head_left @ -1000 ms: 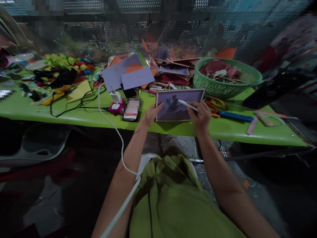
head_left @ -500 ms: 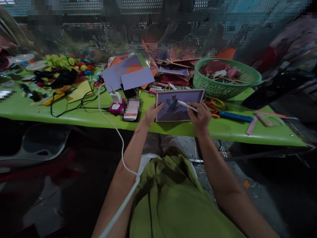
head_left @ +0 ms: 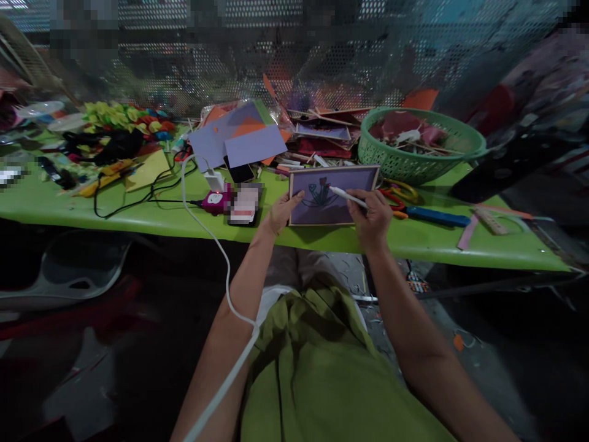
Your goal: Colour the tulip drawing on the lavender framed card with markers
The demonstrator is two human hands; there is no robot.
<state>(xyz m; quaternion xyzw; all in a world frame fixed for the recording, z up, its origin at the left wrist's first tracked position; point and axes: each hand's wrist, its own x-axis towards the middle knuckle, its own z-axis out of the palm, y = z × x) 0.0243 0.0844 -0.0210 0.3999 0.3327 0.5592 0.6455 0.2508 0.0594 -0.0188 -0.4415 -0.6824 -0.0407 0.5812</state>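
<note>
A purple framed panel (head_left: 304, 212) with a drawing of flowers in a bowl shape is tilted up at the front edge of the green table (head_left: 427, 245). My left hand (head_left: 281, 213) grips its left side, thumb on the front and fingers hidden behind. In my right hand (head_left: 373, 216) is a white marker (head_left: 348, 196), held between closed fingers, its tip at the red flower on the drawing. Part of the right hand overlaps the panel's lower right side.
A green basket (head_left: 414, 166) of scraps stands behind on the right, with scissors (head_left: 400, 193) and a blue-handled tool (head_left: 437, 217) before it. Left are a phone (head_left: 245, 204), a magenta socket block (head_left: 216, 200) and cables. Purple sheets (head_left: 255, 145) lie behind. A white cable crosses my left arm.
The flower near the marker tip shows more red than before. Both hands and the panel have kept nearly the same place.
</note>
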